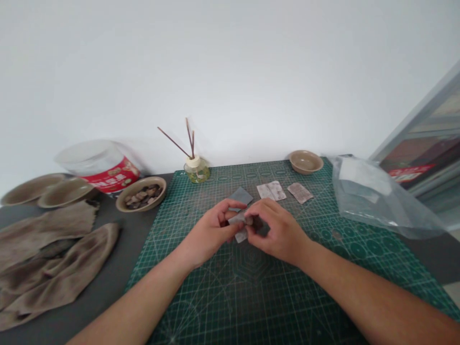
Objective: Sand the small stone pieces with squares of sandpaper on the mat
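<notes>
Over the middle of the green cutting mat (pixel 215 287), my left hand (pixel 212 230) is closed on a worn, pale piece of sandpaper (pixel 241 235). My right hand (pixel 278 230) pinches a small brownish stone (pixel 249 221) against that paper; the fingers cover much of it. Just behind my left fingers lies a dark grey sheet of sandpaper (pixel 241 195). Two more worn pieces are flat on the mat beyond my right hand: a creased whitish one (pixel 271 190) and a smaller brownish one (pixel 300 192).
A bowl of small stones (pixel 141 194) stands left of the mat, beside a red-labelled plastic jar (pixel 104 167), two other bowls (pixel 66 192) and a brown cloth (pixel 72 273). Toward the wall are a reed diffuser (pixel 196 168) and a shallow bowl (pixel 306 162). A clear plastic bag (pixel 377 201) lies right.
</notes>
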Tool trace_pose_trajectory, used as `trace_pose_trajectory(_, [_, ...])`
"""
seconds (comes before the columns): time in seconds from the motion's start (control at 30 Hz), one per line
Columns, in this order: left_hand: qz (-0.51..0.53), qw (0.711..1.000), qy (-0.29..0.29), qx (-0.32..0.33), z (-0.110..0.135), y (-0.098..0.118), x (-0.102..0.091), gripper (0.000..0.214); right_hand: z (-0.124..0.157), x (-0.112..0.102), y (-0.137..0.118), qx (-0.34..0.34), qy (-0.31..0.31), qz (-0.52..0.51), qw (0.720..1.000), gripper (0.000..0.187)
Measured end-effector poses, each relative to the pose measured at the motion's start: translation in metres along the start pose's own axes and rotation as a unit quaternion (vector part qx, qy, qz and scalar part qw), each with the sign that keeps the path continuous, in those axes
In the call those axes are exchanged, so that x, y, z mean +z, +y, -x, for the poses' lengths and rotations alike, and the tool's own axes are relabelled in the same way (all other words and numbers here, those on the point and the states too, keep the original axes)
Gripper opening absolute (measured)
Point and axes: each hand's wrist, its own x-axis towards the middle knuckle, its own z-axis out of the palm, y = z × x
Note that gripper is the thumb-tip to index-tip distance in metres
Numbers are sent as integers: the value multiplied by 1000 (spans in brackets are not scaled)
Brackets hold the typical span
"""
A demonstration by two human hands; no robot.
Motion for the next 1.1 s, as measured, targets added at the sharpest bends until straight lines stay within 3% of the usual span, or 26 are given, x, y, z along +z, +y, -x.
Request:
trace_pose_trajectory(0.3, [8,999,50,-15,-1,-2,-4,39,1,2,-1,6,-16,12,1000,25])
trace_pose_trajectory(0.43, [21,997,76,25,0,2,-3,33,-3,-7,8,99,78,-13,992,23])
trace_pose_trajectory(0.5, [31,994,92,55,2,6,-1,32,-4,-11,14,161,129,-78,975,21])
trace_pose_trajectory(0.57, [39,991,104,72,6,9,1,32,-5,-12,19,205,141,-163,955,22])
trace_pose_trajectory(0.7, [41,989,115,78,12,13,2,42,-5,-6,17,226,90,-281,929,23])
trace_pose_trajectory(0.93, [-32,991,97,85,9,8,0,34,-3,0,6,224,-57,-326,917,22])
trace_pose_trajectory(1.03, [-59,992,75,86,8,6,1,37,-2,1,9,234,-68,-339,909,14])
trace_pose_trajectory(1.1, [-113,987,65,93,8,6,2,28,-2,2,10,243,-70,-340,906,13])
